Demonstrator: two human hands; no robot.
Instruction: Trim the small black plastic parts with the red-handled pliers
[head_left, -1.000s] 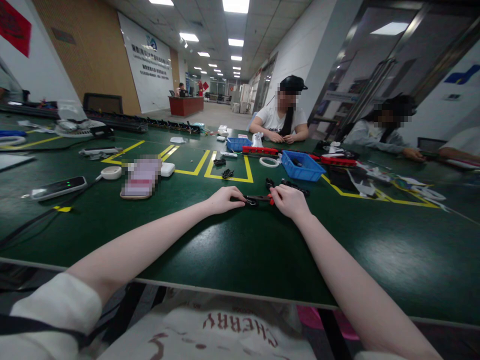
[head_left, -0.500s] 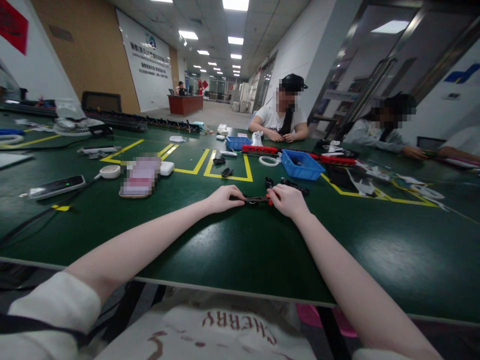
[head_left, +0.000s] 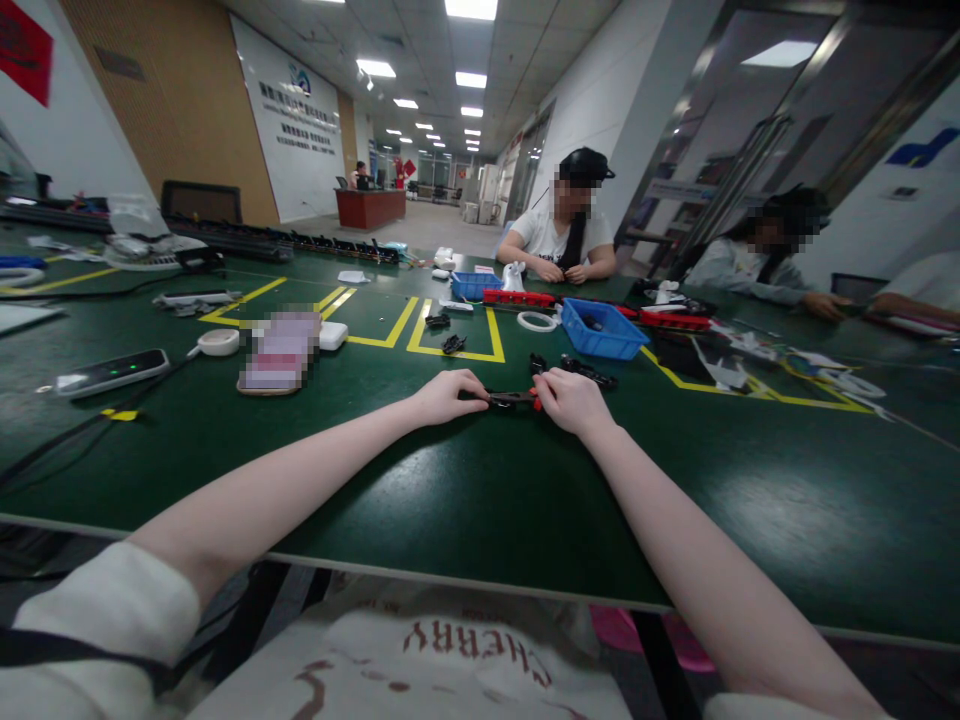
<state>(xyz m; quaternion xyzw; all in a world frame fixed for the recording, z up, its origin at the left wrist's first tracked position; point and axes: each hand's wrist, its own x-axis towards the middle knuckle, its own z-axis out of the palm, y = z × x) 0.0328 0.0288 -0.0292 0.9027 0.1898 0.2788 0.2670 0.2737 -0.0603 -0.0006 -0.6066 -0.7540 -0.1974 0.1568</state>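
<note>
My right hand (head_left: 576, 402) is closed around the red handles of dark-jawed pliers (head_left: 516, 397), whose jaws point left. My left hand (head_left: 450, 398) pinches at the far end of the jaws, on a small dark piece mostly hidden by the fingers. Both hands are low over the green table, close together. Just beyond my right hand lie several black parts (head_left: 581, 372). Two small black pieces, one of them a clip-like piece (head_left: 453, 345), lie inside a yellow-taped square farther off.
A blue bin (head_left: 604, 328) with dark contents stands past my right hand, beside a white tape ring (head_left: 538, 321). To the left are a phone (head_left: 279, 352), a white case (head_left: 334, 336) and a cabled device (head_left: 112, 373). Co-workers (head_left: 562, 235) sit across the green table (head_left: 420, 500).
Both hands and the pliers stay in nearly the same place. At the right, a co-worker's hand has shifted slightly.
</note>
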